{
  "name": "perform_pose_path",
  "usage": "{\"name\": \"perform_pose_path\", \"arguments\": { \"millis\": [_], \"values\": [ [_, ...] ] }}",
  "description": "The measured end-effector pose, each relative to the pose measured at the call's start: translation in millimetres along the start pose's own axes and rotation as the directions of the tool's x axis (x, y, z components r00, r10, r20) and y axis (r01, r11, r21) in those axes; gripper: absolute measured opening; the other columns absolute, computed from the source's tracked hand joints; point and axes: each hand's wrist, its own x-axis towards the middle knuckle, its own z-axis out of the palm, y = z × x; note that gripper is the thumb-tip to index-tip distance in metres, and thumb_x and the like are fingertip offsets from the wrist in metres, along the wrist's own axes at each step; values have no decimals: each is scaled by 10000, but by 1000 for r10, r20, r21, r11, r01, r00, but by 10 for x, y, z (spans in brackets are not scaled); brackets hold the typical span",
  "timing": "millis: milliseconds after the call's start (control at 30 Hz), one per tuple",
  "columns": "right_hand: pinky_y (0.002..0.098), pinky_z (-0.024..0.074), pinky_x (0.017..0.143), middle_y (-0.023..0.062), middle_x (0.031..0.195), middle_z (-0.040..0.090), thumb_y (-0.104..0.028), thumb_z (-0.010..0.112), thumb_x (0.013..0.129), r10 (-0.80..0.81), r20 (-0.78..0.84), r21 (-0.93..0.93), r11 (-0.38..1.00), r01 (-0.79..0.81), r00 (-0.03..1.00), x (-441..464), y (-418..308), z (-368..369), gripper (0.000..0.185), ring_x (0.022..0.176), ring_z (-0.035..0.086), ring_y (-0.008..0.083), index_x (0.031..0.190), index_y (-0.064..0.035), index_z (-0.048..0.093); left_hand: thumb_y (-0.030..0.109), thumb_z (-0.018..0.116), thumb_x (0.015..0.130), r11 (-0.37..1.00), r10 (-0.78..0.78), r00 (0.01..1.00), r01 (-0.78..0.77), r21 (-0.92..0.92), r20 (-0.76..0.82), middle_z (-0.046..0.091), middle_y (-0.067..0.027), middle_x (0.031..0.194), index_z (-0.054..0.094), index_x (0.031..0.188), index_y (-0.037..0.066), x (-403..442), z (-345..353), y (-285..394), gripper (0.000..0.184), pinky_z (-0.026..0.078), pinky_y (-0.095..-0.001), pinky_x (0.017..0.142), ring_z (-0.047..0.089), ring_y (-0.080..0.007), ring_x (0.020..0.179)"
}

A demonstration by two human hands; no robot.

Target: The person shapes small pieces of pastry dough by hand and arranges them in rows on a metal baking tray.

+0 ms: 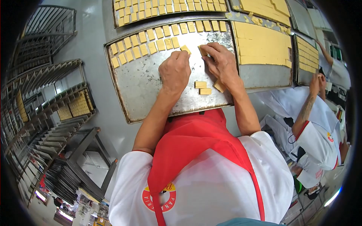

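Neatly, small flat yellow rectangles (160, 45) line the worn metal tray (141, 86).

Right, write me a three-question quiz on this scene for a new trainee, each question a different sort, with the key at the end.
1. True or false: the left hand and the right hand are both over the same metal tray.

2. Multiple choice: how are the small yellow pieces along that tray's far edge laid out?
A) in one heap
B) in rows
C) in a ring

3. Fill in the blank: the apron of the person at this tray is ____ in colour.

Key: 1 true; 2 B; 3 red.
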Motion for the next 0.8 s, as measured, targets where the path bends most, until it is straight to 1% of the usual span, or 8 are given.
{"name": "perform_pose_path", "arguments": {
  "millis": [267,333,467,567,633,667,733,800],
  "values": [
    [417,574,824,131,1116,709,-100,773,868,-29,39,17,999,29,999,34,-7,-62,340,961,700,350,1202,-69,719,129,730,919,995,79,997,-80,63,9,677,-110,872,678,904,74,-12,19,-35,77,564,-420,631,708,-315,719],
    [432,565,847,97,1066,702,-88,749,867,-7,47,34,999,6,999,41,-24,-71,280,967,689,324,1145,-83,723,107,725,910,998,45,999,-45,-35,-15,685,-113,865,689,903,77,16,-19,-30,47,562,-423,627,708,-311,720],
    [429,566,844,97,1066,703,-93,748,872,-13,31,12,1000,12,999,34,-10,-44,275,963,691,321,1145,-85,724,104,743,893,999,-36,999,37,-31,35,723,-116,895,753,967,84,56,-48,-17,78,559,-425,683,711,-335,759],
    [407,572,808,128,1109,707,-82,758,877,-25,41,25,999,24,999,39,15,-63,316,943,700,349,1189,-65,716,125,730,907,989,-62,998,61,-131,-1,717,-131,893,752,972,69,46,-175,51,88,556,-439,698,709,-364,764],
    [406,572,808,128,1103,707,-69,749,879,-32,47,25,999,31,998,29,35,-51,309,946,700,347,1186,-60,717,160,724,919,984,4,973,37,-173,231,713,-141,891,760,991,60,-67,-379,52,129,547,-455,705,705,-382,787],
    [406,572,808,128,1103,707,-69,749,879,-31,45,27,999,30,998,28,30,-50,309,946,700,347,1186,-60,717,160,724,919,985,5,973,36,-171,232,713,-141,891,760,991,60,-105,-443,64,129,547,-455,705,705,-382,787],
    [427,563,832,102,1051,707,-97,713,902,-17,41,27,1000,16,999,43,14,-51,229,961,693,327,1129,-75,726,188,724,921,988,-45,901,103,-113,431,714,-148,884,763,1064,67,-140,-529,77,191,539,-475,703,700,-385,794],
    [427,563,829,106,1051,708,-91,714,899,-22,30,31,999,21,999,54,2,-53,226,956,693,331,1124,-72,726,196,726,919,992,-81,940,107,-60,332,714,-144,900,760,1091,74,-101,-471,122,213,538,-479,693,700,-380,799]
  ]
}}
